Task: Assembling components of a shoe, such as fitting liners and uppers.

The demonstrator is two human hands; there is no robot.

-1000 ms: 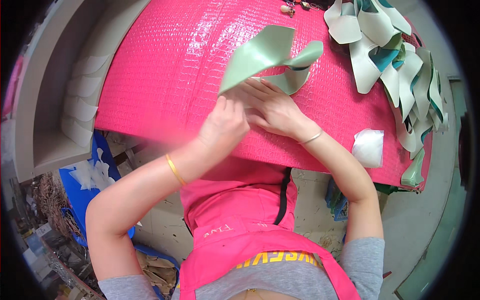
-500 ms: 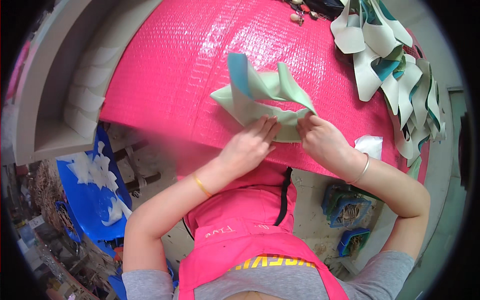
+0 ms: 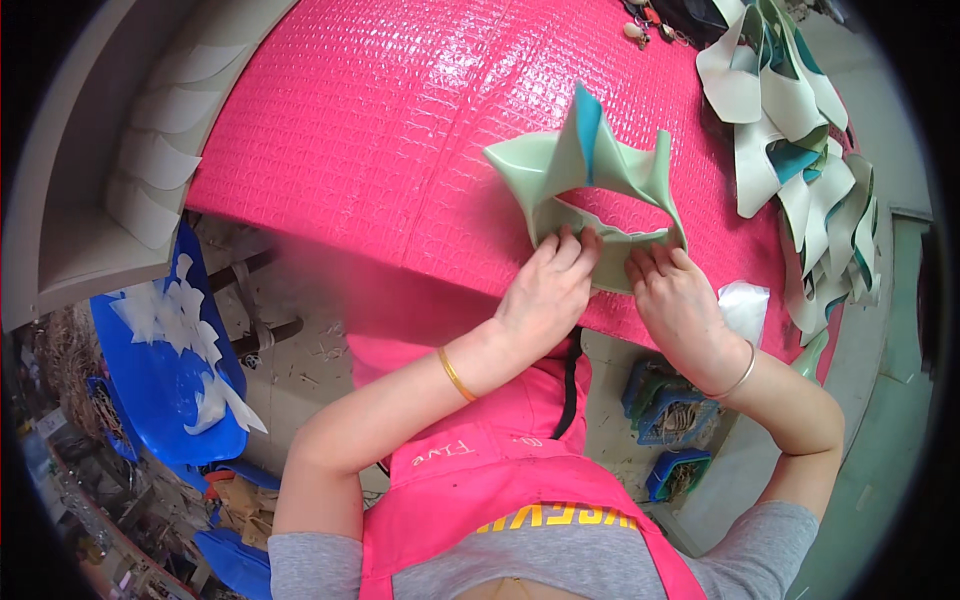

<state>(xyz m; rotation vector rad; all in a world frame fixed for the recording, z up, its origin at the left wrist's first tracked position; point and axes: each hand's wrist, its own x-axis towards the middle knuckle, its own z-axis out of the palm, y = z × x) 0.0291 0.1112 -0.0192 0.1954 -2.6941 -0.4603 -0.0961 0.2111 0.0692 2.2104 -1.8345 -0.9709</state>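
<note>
A pale green shoe upper with a blue-green lining stands looped on the pink quilted tabletop, its pointed flaps rising. Along its near edge, my left hand presses with fingers bent together and grips the band. My right hand pinches that same edge close to the upper's right corner. A short stretch of the band shows between the two hands. My thumbs are largely hidden beneath the material.
Several similar shoe uppers lie overlapped along the table's right side. White curved pieces line a grey tray at left. A blue chair carries white scraps. A white sheet lies by my right wrist; blue baskets stand below.
Both hands and the shoe upper have shifted to the right in view. The upper has turned, so its blue-lined flap now shows narrower. Both hands still grip the near edge.
</note>
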